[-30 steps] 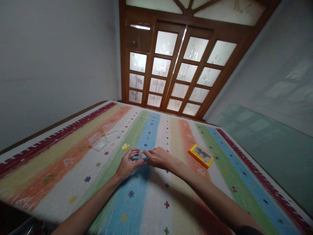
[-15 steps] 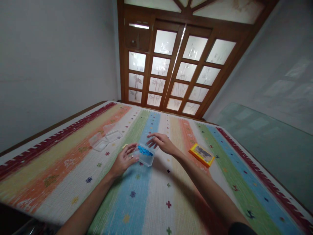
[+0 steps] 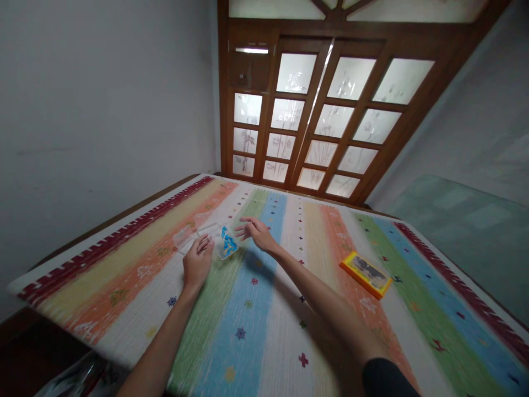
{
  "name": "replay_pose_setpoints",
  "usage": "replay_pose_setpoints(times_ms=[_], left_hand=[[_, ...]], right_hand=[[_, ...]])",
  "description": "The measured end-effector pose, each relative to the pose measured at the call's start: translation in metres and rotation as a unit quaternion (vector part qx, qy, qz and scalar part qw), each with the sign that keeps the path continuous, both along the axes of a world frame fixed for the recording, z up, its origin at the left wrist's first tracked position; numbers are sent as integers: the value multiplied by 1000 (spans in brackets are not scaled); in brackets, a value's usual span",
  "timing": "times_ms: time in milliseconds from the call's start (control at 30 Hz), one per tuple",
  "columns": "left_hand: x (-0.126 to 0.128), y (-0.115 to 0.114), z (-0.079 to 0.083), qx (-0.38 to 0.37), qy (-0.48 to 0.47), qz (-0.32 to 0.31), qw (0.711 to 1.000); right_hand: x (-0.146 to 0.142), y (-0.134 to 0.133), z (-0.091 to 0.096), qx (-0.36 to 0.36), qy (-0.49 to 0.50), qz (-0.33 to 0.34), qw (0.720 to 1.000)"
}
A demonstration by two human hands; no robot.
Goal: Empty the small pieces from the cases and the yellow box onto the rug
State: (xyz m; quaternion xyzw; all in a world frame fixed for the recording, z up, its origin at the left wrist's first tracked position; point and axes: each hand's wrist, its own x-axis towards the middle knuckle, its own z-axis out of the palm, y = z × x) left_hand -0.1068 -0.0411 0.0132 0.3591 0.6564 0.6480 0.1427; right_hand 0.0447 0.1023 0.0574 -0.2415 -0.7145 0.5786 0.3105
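Nearest: a dark sleeve [image 3: 386, 377] on the right arm, over a striped cloth [image 3: 268, 336]. A yellow box [image 3: 366, 274] lies on the cloth to the right, well apart from both hands. Left hand [image 3: 197, 262] next, fingers curled, at the left side of a clear box [image 3: 223, 256]; cannot tell whether they grip its edge or only rest beside it. Blue pieces [image 3: 228, 242] show in the box, between the two hands. Right hand [image 3: 260, 234]: fingers spread apart, clamped on nothing, tips just beside the box. Step in hand, as judged: handling and steadying the box. Next move seems to call for a level, light hold, so the pieces stay in. Beyond the left fingers, clear cases [image 3: 182, 240], partly hidden. Farthest, wooden doors [image 3: 308, 128].
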Motion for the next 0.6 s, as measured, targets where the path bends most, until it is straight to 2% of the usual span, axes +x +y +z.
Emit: replay_pose_setpoints(times_ms=[233, 400, 600], left_hand=[[-12, 7, -7, 14, 61, 65, 996], [-13, 11, -10, 15, 110, 73, 991], [-10, 13, -13, -2, 152, 72, 986]], right_hand=[[-29, 8, -14, 56, 14, -1, 998], [-32, 13, -25, 88, 28, -18, 996], [-28, 13, -31, 111, -4, -38, 993]])
